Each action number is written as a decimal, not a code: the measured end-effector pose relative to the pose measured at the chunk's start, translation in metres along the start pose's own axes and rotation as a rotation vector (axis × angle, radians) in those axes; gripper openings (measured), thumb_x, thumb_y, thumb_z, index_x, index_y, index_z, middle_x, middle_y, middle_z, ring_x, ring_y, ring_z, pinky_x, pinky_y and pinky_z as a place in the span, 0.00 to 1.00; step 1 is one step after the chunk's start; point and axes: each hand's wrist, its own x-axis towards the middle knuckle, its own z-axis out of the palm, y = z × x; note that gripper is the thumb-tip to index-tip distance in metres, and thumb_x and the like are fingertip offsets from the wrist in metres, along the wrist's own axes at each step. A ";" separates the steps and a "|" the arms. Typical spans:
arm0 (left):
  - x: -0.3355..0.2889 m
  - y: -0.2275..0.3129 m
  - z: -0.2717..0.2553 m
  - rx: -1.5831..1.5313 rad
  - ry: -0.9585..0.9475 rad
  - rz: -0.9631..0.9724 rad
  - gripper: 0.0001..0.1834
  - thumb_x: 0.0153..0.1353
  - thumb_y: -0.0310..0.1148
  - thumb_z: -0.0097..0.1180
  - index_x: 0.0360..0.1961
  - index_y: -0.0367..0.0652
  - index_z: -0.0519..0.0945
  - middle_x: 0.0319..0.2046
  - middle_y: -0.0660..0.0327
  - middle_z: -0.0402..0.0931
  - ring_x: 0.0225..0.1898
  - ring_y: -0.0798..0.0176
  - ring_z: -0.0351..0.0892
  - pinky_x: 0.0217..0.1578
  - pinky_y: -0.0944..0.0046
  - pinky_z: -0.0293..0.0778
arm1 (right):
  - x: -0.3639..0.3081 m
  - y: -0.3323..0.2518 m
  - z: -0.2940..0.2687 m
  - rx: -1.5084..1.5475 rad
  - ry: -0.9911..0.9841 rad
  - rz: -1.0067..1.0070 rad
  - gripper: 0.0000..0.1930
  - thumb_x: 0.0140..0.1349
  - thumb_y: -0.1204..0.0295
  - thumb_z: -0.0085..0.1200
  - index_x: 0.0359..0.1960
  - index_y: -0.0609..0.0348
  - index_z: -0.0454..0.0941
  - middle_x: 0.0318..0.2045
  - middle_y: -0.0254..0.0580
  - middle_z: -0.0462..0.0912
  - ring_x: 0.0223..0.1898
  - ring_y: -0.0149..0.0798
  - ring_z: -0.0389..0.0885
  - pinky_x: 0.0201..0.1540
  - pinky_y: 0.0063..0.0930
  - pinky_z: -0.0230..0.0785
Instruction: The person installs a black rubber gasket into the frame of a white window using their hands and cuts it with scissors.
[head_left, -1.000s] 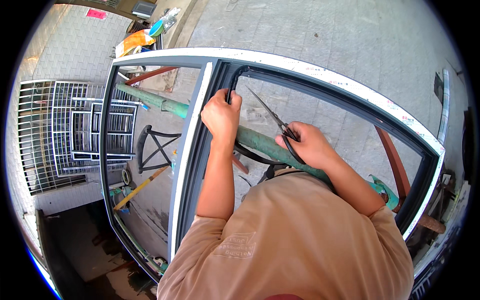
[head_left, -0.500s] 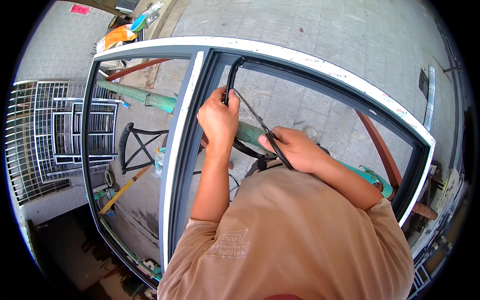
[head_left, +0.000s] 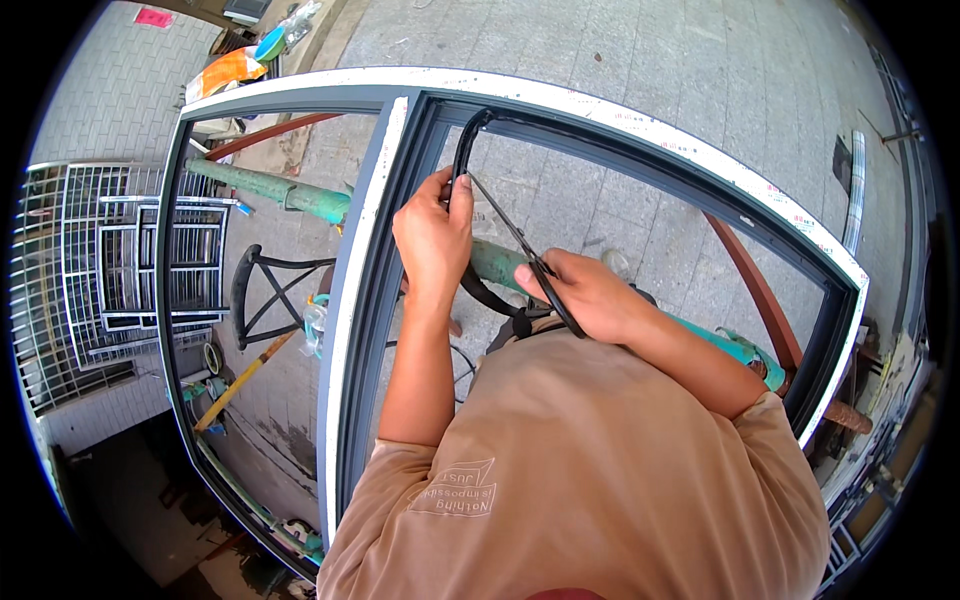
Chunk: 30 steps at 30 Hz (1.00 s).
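Note:
My left hand [head_left: 432, 238] pinches a black rubber sealing strip [head_left: 465, 148] between thumb and fingers. The strip rises from my hand and bends into the top left corner of the right-hand opening in a grey window frame [head_left: 640, 142]. My right hand [head_left: 590, 292] is closed round the black handles of a pair of scissors [head_left: 522, 240]. The long blades point up and left, their tips beside my left thumb at the strip. Whether the blades touch the rubber cannot be made out.
Green pipes [head_left: 290, 194] and a rust-red bar [head_left: 755, 285] lie beneath the frame. A black chair-like frame [head_left: 280, 290] stands under the left opening. Metal grilles [head_left: 165, 260] lean at the left. An orange and white sack [head_left: 225, 72] sits beyond the far left corner.
The whole view has shifted slightly. Both hands keep almost the same pose, with the strip and scissors still held.

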 end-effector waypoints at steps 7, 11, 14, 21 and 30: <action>-0.001 -0.004 0.000 -0.050 0.002 0.019 0.20 0.75 0.41 0.68 0.56 0.33 0.91 0.35 0.44 0.92 0.37 0.46 0.94 0.43 0.53 0.86 | 0.004 -0.003 0.001 -0.003 -0.011 -0.010 0.46 0.76 0.26 0.49 0.36 0.71 0.80 0.30 0.63 0.84 0.35 0.61 0.84 0.44 0.52 0.74; -0.001 -0.004 -0.003 -0.019 -0.046 0.011 0.22 0.79 0.41 0.65 0.58 0.29 0.89 0.36 0.51 0.94 0.35 0.61 0.93 0.42 0.61 0.84 | 0.007 0.000 0.003 -0.017 0.000 -0.034 0.45 0.77 0.28 0.49 0.36 0.71 0.80 0.29 0.65 0.83 0.34 0.63 0.84 0.43 0.53 0.74; -0.001 -0.004 -0.004 -0.033 -0.052 0.008 0.22 0.79 0.41 0.64 0.59 0.31 0.89 0.36 0.53 0.94 0.32 0.64 0.90 0.39 0.61 0.83 | 0.009 0.004 0.008 -0.024 0.019 -0.073 0.44 0.78 0.30 0.50 0.35 0.71 0.79 0.29 0.66 0.82 0.34 0.64 0.83 0.42 0.54 0.74; 0.000 -0.009 -0.002 -0.071 -0.069 0.005 0.20 0.81 0.39 0.62 0.60 0.32 0.89 0.32 0.59 0.92 0.26 0.71 0.82 0.31 0.64 0.77 | 0.007 -0.001 0.010 0.004 0.015 -0.050 0.42 0.79 0.33 0.52 0.33 0.71 0.78 0.27 0.68 0.82 0.33 0.69 0.83 0.41 0.57 0.73; 0.000 -0.014 -0.002 -0.129 -0.086 0.026 0.19 0.81 0.38 0.61 0.60 0.33 0.89 0.30 0.61 0.89 0.26 0.74 0.78 0.29 0.66 0.75 | 0.010 0.004 0.009 -0.145 0.062 -0.123 0.35 0.80 0.41 0.57 0.32 0.68 0.80 0.23 0.58 0.81 0.27 0.54 0.80 0.35 0.50 0.72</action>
